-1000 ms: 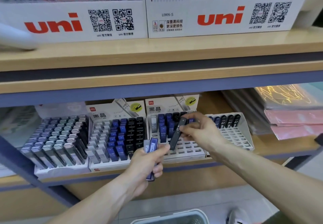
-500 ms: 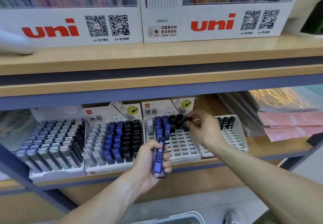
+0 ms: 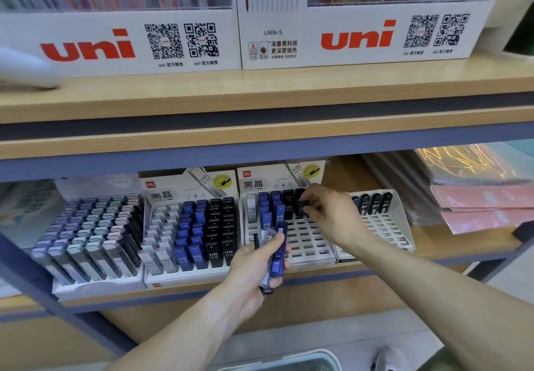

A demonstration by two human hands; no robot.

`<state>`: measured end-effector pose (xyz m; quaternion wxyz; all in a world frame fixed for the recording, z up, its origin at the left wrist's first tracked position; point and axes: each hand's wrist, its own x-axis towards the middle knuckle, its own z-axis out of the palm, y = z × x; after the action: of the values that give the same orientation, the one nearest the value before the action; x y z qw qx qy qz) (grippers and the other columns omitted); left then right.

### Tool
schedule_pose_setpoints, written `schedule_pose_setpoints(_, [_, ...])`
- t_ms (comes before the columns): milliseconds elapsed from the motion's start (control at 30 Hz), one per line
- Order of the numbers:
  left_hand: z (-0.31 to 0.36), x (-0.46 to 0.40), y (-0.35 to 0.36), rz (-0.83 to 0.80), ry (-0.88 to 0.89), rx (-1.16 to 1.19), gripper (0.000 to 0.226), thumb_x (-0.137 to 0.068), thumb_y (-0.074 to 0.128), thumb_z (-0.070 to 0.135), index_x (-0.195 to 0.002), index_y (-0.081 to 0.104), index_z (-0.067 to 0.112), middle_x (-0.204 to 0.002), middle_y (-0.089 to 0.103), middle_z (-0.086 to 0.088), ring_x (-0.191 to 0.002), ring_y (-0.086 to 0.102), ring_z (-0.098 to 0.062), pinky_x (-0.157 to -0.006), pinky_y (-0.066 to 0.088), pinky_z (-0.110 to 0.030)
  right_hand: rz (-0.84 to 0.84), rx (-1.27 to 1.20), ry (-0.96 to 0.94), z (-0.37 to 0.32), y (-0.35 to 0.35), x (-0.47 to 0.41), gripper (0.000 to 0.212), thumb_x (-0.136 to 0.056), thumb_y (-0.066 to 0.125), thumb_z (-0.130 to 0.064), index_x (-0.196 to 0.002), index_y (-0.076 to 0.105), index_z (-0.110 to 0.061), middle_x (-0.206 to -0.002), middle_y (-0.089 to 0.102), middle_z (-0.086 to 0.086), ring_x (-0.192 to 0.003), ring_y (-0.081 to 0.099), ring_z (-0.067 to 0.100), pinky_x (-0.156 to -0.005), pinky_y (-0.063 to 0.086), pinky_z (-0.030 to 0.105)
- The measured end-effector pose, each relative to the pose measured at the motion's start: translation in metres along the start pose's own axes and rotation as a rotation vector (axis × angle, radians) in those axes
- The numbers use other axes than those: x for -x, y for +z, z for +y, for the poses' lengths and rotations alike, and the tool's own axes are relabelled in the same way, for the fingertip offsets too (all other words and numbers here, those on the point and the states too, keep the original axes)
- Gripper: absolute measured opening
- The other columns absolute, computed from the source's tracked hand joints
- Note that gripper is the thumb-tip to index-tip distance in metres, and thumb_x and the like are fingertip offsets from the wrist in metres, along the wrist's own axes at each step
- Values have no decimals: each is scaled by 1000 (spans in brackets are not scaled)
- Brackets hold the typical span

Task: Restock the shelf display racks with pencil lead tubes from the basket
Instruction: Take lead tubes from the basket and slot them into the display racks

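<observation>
The right hand [image 3: 332, 214] pinches a black tube [image 3: 301, 207] at the rack's [image 3: 312, 243] back row. At its 7 o'clock, the left hand [image 3: 254, 266] grips several blue tubes [image 3: 276, 258].

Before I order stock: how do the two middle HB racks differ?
The left rack is nearly full: grey, blue and black tubes front to back. The right rack holds tubes only in its back rows; its front slots are bare. The right hand works only there. Both have matching header cards.
</observation>
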<state>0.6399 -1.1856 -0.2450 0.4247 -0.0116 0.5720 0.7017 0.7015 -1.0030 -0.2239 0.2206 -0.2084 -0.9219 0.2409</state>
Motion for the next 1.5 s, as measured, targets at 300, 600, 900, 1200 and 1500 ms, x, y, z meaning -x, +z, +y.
schedule_pose_setpoints(300, [-1, -2, 2, 3, -16, 13, 40, -90, 76, 23, -118, 58, 1, -84, 71, -17, -55, 58, -22, -34, 28, -22, 103, -38, 21, 4, 7, -2, 28, -92, 67, -5, -108, 53, -23, -93, 73, 2, -83, 71, 23, -72, 58, 36])
schedule_pose_setpoints(600, [0, -1, 1, -18, -50, 15, 22, -96, 62, 8, -111, 62, -8, -79, 70, -16, -51, 55, -23, -33, 25, -21, 179, 41, 12, 0, 15, -7, 28, -88, 68, -1, -109, 70, -18, -106, 70, 5, -89, 67, 27, -77, 56, 37])
schedule_pose_setpoints(900, [1, 6, -1, -33, -11, 3, 23, -94, 69, 9, -114, 59, 2, -90, 70, -19, -54, 61, -26, -33, 28, -22, 125, 114, 71, -3, 12, -3, 37, -89, 61, 1, -121, 70, -16, -123, 58, 7, -96, 65, 31, -81, 54, 36])
schedule_pose_setpoints(1200, [-1, 12, -7, -72, 19, -49, 32, -91, 74, 17, -120, 62, 9, -91, 75, -11, -65, 71, -26, -34, 29, -21, -295, -615, 484, -44, -4, 29, 27, -87, 80, -33, -104, 67, -16, -82, 76, 8, -67, 70, 19, -62, 56, 29])
schedule_pose_setpoints(1500, [-1, 17, -8, -42, 25, 4, 33, -93, 71, 26, -120, 64, 8, -103, 77, -18, -59, 67, -24, -34, 30, -19, -260, -1037, 524, -39, -21, 31, 22, -86, 76, 1, -106, 67, 0, -90, 75, 19, -79, 73, 25, -73, 61, 30])
